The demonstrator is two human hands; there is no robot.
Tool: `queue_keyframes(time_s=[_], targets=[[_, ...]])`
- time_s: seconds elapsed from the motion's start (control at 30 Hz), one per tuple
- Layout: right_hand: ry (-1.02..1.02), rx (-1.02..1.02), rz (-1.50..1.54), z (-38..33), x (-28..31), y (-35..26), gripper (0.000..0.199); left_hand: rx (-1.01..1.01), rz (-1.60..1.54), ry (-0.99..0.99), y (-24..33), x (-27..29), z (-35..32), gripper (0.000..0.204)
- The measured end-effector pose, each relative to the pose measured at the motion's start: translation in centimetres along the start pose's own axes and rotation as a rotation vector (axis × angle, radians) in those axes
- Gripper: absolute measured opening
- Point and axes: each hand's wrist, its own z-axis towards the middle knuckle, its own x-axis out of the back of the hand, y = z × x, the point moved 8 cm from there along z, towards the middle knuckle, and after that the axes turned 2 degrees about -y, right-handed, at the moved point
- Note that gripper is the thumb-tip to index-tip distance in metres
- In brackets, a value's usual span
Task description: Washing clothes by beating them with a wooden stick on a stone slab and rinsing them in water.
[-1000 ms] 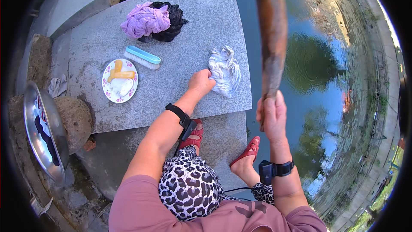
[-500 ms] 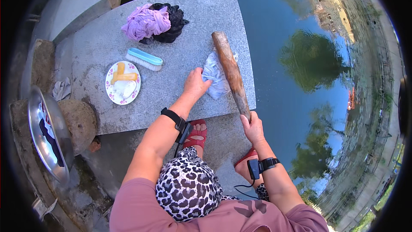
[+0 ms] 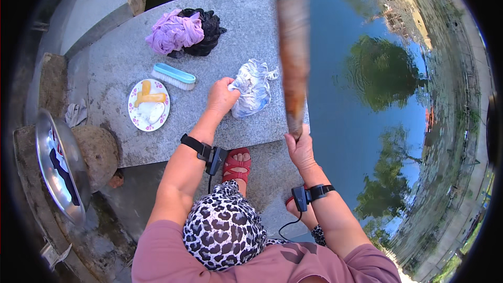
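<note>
On the grey stone slab (image 3: 209,84) lies a crumpled wet white-and-light-blue cloth (image 3: 254,90). My left hand (image 3: 221,96) pinches its left edge. With my right hand (image 3: 301,149) I grip the lower end of a thick wooden club (image 3: 294,57). The club's upper part is blurred by motion and shows to the right of the cloth, apart from it in the picture. A light-blue scrub brush (image 3: 174,76) with white bristles lies left of the cloth. Beside it is a flower-patterned plate (image 3: 135,117) with yellow soap bars (image 3: 149,97) and a white piece (image 3: 156,112).
Purple cloth (image 3: 174,32) and black cloth (image 3: 208,31) lie heaped at the slab's far side. A metal basin (image 3: 47,170) holding dark cloth leans at the left by a rounded stone (image 3: 97,154). Water (image 3: 330,73) borders the slab's right edge.
The club has come up off the cloth and swung to the right. My left hand has shifted left, drawing the cloth's edge with it, and more of the cloth shows.
</note>
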Motion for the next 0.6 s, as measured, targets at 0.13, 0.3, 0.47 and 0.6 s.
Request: queue_keyframes(time_s=[0.13,0.3,0.47,0.6], targets=[[-0.217,-0.277,-0.185,-3.2,-2.7,5.8,0.033,-0.035,0.006,0.085,1.1,0.2,-0.8,0.038],[-0.116,-0.261,0.259,0.4,3.6,-2.9,0.033,-0.212,-0.107,-0.31,5.3,-7.0,-3.2,0.047],[0.195,0.273,0.685,4.7,12.6,-17.9,0.047,-0.152,-0.095,-0.161,1.7,-5.0,-2.8,0.049],[0.194,0.368,0.725,3.6,8.0,-14.9,0.043,-0.041,0.173,-0.141,-0.3,-5.0,-4.0,0.053]])
